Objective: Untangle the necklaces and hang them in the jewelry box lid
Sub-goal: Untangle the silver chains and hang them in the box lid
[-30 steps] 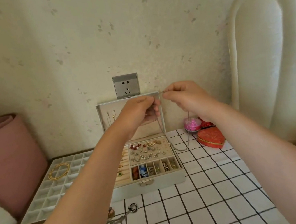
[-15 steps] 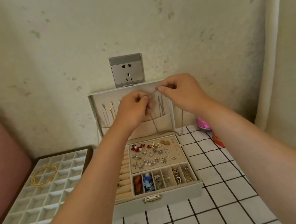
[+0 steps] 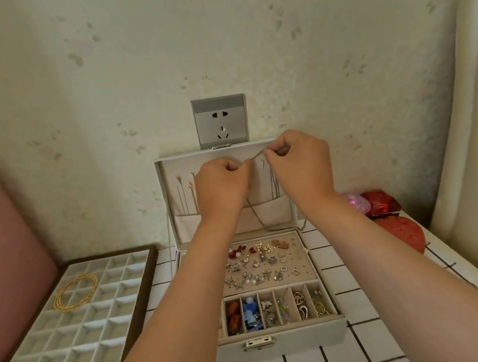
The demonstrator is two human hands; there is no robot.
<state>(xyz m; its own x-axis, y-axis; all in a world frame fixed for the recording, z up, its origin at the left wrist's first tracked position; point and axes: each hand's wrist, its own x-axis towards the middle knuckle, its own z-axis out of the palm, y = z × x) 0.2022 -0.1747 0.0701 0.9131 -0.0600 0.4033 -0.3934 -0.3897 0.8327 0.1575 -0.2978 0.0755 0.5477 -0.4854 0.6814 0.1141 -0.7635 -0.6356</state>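
Grip: we've got both hands pinching one thin silver chain necklace [image 3: 256, 156]. Our left hand [image 3: 220, 189] and right hand [image 3: 300, 169] have their fingers curled, with a short stretch pulled taut between them.
Chain: the rest of it droops below our hands in a loop, in front of the lid's pocket, bottoming out near the box's back edge.
Lid: the pale grey jewelry box lid [image 3: 166, 172] stands upright right behind our hands. A few other thin chains [image 3: 186, 193] hang inside it on the left.
Box: the open grey box base [image 3: 283, 342] sits under our forearms. It holds a beige earring panel [image 3: 261, 264] full of studs, and in front of that a row of small compartments [image 3: 278, 307] with mixed bits.
Left side: a grey divided tray [image 3: 55, 341] with a coil of gold chain [image 3: 76, 292] lying across its far cells.
Right side: a red heart-shaped box [image 3: 402, 233] on the white grid-pattern tabletop [image 3: 373, 330].
Wall: a grey power socket [image 3: 220, 121] just above the lid.
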